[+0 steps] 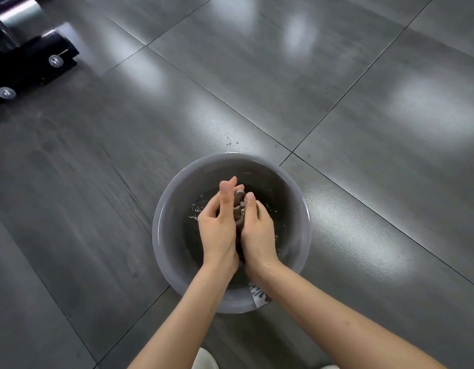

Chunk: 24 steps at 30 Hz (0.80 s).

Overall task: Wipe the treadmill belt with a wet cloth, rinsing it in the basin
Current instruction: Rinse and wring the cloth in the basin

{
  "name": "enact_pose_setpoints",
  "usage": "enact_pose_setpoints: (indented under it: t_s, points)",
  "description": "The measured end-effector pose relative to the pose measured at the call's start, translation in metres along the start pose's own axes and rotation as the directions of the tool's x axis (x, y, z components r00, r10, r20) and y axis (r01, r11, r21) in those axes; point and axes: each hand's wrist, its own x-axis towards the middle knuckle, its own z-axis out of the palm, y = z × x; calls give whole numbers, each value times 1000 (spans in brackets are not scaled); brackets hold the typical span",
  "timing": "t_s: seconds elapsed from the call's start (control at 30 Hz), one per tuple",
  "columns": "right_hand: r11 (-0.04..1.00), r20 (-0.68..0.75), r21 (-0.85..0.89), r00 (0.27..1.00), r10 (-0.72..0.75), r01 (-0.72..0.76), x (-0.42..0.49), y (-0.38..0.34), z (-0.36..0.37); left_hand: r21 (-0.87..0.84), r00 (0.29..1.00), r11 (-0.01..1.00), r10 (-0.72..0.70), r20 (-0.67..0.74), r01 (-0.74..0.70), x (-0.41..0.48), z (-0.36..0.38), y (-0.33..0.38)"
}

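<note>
The grip of both hands is clamping together on a dark brown bunched cloth [239, 210]: the left hand [218, 231] and right hand [257, 231] are pressing it between their palms, thumbs lying on top. Under the grip, a round grey plastic basin [161, 235] is holding rippling water [279, 209] and is standing on the glossy grey tiled floor [337, 102]. Far to the upper left of the grip, a black treadmill base with silver bolts [31, 67] is showing, its belt out of view. Judging by this, a rinse is under way; wringing and going back to wipe the belt are probably still to come.
</note>
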Motion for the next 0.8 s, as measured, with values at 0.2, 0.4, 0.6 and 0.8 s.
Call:
enact_pose_setpoints:
  t_s: [0.2,0.4,0.6,0.8]
  points:
    - [996,-117,-88,993,-27,16,4,3,4,84,977,990,-95,-192,113,8,5,-3]
    - [976,-92,-196,990,-110,91,9,7,6,101,941,983,-115,-319,154,18,5,-3]
    - [956,-53,-266,989,-141,122,6,3,4,123,934,983,-87,-347,137,23,1,-7]
    - [909,158,221,933,323,-352,4,8,-8,22,905,999,-25,-426,38,24,-14,-3]
